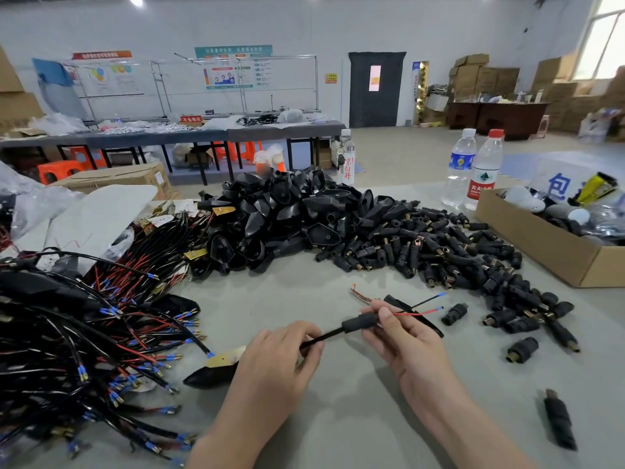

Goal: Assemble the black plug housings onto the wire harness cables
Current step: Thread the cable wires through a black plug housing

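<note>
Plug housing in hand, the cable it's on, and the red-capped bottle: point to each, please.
plug housing (360,322), head view, middle of its black barrel.
cable (326,336), head view, bare black stretch beside the housing.
red-capped bottle (480,186), head view, its red-and-white label.

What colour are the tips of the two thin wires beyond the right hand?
The wire tips are blue; the head view shows them best.

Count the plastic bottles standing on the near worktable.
3. A red-lettered bottle stands behind the black housing pile; a blue-labelled bottle and a red-capped bottle stand together just left of the cardboard box. The pile may hide more.
</note>
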Demonstrator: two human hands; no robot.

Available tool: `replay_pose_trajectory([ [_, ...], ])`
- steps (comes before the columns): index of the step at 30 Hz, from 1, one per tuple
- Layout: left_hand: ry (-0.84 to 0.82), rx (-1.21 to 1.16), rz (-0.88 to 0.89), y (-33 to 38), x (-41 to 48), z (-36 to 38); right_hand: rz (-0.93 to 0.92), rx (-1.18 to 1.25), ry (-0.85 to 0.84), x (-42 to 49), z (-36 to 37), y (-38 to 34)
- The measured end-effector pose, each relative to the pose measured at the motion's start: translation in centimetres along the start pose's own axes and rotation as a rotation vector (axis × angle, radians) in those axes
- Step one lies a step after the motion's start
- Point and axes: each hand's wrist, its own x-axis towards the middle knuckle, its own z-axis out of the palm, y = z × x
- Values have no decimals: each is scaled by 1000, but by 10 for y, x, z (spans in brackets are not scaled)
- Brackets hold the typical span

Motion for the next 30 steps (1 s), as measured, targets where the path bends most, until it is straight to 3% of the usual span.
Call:
replay_pose_trajectory([
  [15, 113, -22, 120, 2, 1, 8, 60, -34, -89, -7, 6, 5],
  [23, 110, 126, 152, -4, 4, 5, -26, -29, 11, 1, 1, 1],
  [30, 157, 133, 190, 0, 4, 7, 57, -6, -62, -3, 3, 5],
])
